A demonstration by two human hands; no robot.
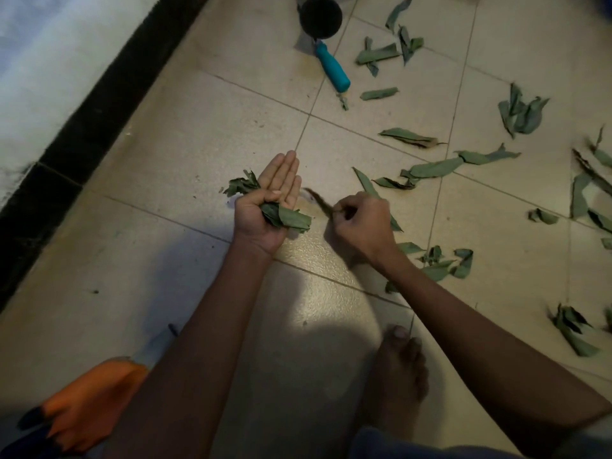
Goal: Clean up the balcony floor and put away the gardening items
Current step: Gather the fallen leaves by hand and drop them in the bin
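While both hands work low over the tiled floor [172, 154], the left hand [270, 202] lies palm up with its four fingers straight and together, and its thumb pins a bunch of leaves [284, 217] across the palm; the bunch sticks out on both sides of the hand. Just beside it, the right hand [359, 223] has its fingers curled and pinches one brownish leaf [318, 200], blurred, its tip pointing toward the left palm.

Scattered leaves [433, 168] cover the right half of the floor: more than a dozen single pieces and small clusters, too tangled to count exactly. They are long, narrow, dull green, curled and creased, a few with brown edges. One long leaf [366, 183] lies partly under the right hand.

Near the top edge stands one round black pot [320, 17], and touching its near side lies one trowel [331, 68] with a smooth teal handle; its grey blade is mostly hidden by the pot. At lower left lies one orange glove [89, 402] with dark fingertips, partly covered by the left forearm. One bare foot [400, 372] rests on the tiles below the right arm. A black skirting strip [89, 127] runs along a pale wall [49, 51] on the left. Tiles are beige, glossy, square, with thin grout lines.
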